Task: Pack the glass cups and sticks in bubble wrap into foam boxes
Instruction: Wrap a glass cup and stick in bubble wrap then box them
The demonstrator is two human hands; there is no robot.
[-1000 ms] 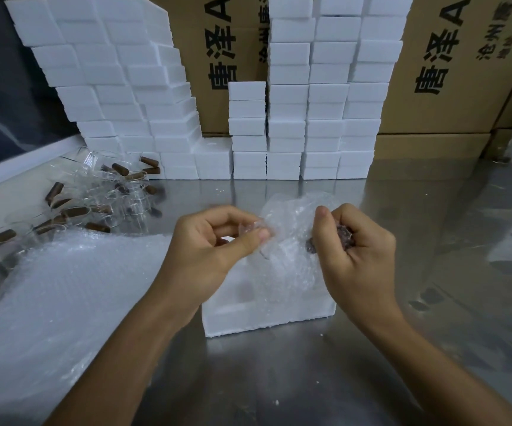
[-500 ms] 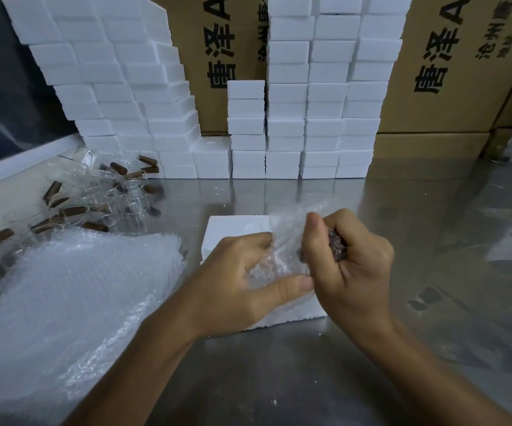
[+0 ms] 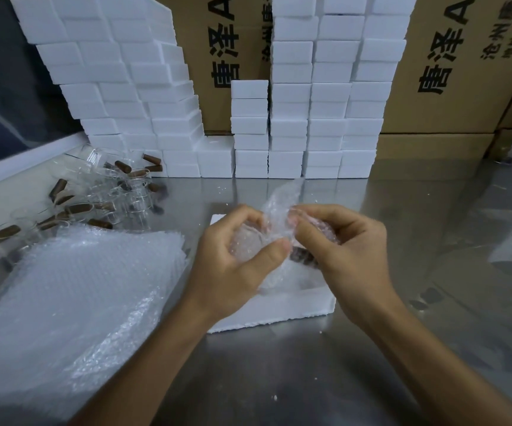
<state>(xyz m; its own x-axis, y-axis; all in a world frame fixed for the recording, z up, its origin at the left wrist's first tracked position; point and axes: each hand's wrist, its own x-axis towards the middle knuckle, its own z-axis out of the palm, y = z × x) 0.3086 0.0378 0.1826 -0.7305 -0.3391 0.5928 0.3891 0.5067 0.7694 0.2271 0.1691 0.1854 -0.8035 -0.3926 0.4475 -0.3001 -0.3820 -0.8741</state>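
Open foam box [image 3: 274, 307] lies on the steel table [image 3: 402, 241], taken as reference; directly above it the left hand [image 3: 233, 265] and right hand [image 3: 345, 250] both curl round one bubble-wrap bundle [image 3: 271, 229], thumbs pinching the film; a dark brown stick [image 3: 302, 256] shows through the wrap beneath the right fingers [image 3: 313, 222]; the cup inside cannot be made out clearly. Left of the box: a stack of bubble-wrap sheets [image 3: 73, 302]; beyond that, loose glass cups and sticks [image 3: 101, 192]. Behind the box: stacked foam boxes [image 3: 319, 99] against printed cartons [image 3: 451, 63].
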